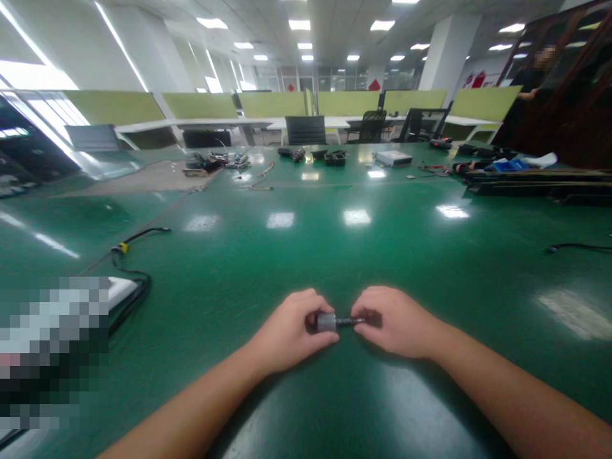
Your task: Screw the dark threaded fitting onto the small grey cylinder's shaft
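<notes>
Low over the green tabletop, close in front of me, a small grey metal cylinder with a thin dark shaft (327, 322) lies sideways between my hands. My left hand (297, 328) is closed around the thick cylinder end, thumb below and fingers above. From the other side, my right hand (394, 320) pinches the tip of the thin shaft between thumb and fingers. A short length of shaft shows between the two hands. The exact kind of part is too small to make out.
A black cable (138, 234) with a yellow piece lies on the green table (306, 255) at left, near a blurred-out pale object (57, 331). Farther back are electronic parts (215, 160), a flat silver box (393, 157) and dark panels (535, 183). A person stands at far right.
</notes>
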`<action>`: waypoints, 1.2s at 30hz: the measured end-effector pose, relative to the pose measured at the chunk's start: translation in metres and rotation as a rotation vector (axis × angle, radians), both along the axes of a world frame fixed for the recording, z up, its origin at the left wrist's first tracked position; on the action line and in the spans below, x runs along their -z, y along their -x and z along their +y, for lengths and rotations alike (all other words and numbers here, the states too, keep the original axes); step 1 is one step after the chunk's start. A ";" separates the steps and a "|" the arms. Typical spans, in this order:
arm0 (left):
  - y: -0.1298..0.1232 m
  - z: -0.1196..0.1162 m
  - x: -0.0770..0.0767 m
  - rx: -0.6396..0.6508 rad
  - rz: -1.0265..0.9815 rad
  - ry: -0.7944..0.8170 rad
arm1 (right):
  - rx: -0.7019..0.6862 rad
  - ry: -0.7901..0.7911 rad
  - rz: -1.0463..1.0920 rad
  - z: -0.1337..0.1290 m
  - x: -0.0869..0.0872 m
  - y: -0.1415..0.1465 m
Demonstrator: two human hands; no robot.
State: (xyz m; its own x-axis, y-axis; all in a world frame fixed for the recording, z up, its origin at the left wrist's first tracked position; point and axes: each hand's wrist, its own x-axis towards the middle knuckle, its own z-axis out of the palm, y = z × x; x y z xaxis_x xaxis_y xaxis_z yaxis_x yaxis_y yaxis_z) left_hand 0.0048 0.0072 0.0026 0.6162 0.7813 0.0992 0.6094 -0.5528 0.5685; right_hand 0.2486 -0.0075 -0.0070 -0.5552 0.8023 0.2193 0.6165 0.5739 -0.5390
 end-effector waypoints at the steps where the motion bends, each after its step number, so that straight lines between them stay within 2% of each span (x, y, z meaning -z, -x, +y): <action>1: 0.000 0.000 0.000 0.000 0.002 0.000 | -0.001 0.002 0.001 0.000 0.000 0.000; 15: 0.001 0.001 0.000 0.005 -0.004 0.012 | 0.009 0.059 -0.028 0.002 -0.004 -0.013; 21: 0.001 0.001 -0.001 0.016 -0.005 0.012 | 0.020 0.195 -0.029 0.007 -0.008 -0.026; 25: 0.002 0.001 -0.001 0.017 -0.004 0.006 | 0.008 0.211 -0.003 0.008 -0.008 -0.029; 30: 0.000 0.002 0.001 0.008 0.009 -0.017 | 0.032 0.168 0.033 0.008 0.001 -0.009; 33: 0.000 0.002 0.004 0.015 0.000 -0.041 | -0.017 0.065 0.055 0.005 0.008 0.011; 36: 0.000 0.002 0.005 0.021 -0.019 -0.046 | 0.016 -0.015 0.068 0.003 0.012 0.022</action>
